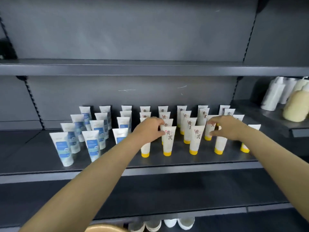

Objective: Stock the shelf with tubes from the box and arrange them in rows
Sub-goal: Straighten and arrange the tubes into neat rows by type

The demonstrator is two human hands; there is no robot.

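Two bare arms reach over the front edge of the shelf. The left hand pinches the flat top of a front-row yellow-capped tube between thumb and curled fingers. The right hand curls its fingers around the top of a second-row tube nearer the right edge. More yellow-capped tubes stand cap-down in rows running to the back; blue-labelled tubes fill the left side. White bottles stand on the neighbouring shelf, far right.
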